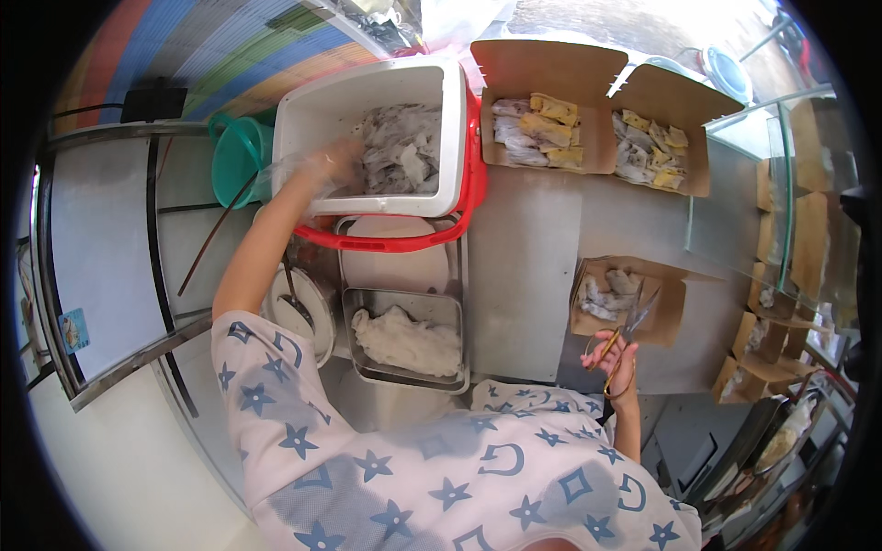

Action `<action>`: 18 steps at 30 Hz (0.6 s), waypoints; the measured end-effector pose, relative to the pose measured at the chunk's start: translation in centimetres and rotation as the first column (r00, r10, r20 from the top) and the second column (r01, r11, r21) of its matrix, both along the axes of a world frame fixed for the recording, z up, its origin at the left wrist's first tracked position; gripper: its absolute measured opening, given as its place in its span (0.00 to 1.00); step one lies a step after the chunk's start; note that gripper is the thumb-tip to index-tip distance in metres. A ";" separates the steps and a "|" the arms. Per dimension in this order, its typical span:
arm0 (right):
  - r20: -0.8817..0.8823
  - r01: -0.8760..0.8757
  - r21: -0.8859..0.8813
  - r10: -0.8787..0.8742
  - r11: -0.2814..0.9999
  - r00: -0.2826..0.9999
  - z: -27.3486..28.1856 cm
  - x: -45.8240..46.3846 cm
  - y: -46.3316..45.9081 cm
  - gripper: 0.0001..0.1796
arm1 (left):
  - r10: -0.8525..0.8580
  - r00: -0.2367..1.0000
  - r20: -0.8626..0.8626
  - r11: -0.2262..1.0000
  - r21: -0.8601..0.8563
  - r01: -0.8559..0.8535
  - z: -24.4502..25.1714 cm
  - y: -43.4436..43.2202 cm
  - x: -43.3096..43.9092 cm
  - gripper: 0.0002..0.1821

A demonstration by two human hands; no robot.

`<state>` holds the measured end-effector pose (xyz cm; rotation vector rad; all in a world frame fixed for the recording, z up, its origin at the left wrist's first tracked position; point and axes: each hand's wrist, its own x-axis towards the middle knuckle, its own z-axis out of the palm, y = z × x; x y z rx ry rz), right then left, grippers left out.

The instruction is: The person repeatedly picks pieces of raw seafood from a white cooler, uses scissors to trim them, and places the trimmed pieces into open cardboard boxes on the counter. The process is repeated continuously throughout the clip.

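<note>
My left hand (342,165) reaches inside a white cooler box (451,138) with a red body and a red carry handle (386,243). Clear plastic hangs loosely about its wrist, and motion blurs the fingers. Beside those fingers lies a heap of greyish, plastic-wrapped pieces (403,155); whether any is gripped I cannot tell. My right hand (615,361) holds scissors (623,337) with gold-coloured handles, their blades apart and pointing away from me. Beyond the blades sits a small open cardboard box (661,324) containing a few wrapped pieces (606,296).
Two open cardboard boxes (599,148) (697,165) of white and yellow wrapped pieces stand at the back. A metal tray (406,379) with whitish cloth-like material (406,341) lies below the cooler. At left are a teal bucket (231,162) and a round pot (324,330). Glass panels (782,200) border the right.
</note>
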<state>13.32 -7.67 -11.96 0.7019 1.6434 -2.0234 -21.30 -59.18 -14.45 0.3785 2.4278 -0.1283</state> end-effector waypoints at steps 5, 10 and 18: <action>-0.015 0.017 -0.021 -0.017 1.000 1.000 0.3 -0.1 0.0 0.48 | -0.052 0.996 0.078 0.999 0.014 0.051 0.2 0.6 -0.8 0.31; -0.021 -0.016 -0.007 0.016 1.000 1.000 0.4 -0.2 -0.3 0.49 | -0.007 0.996 -0.094 0.967 0.251 0.031 1.2 -0.2 1.6 0.24; -0.042 -0.031 0.002 0.031 1.000 0.999 0.9 0.1 0.4 0.50 | 0.172 0.956 -0.239 0.953 0.285 -0.100 13.2 2.4 1.4 0.17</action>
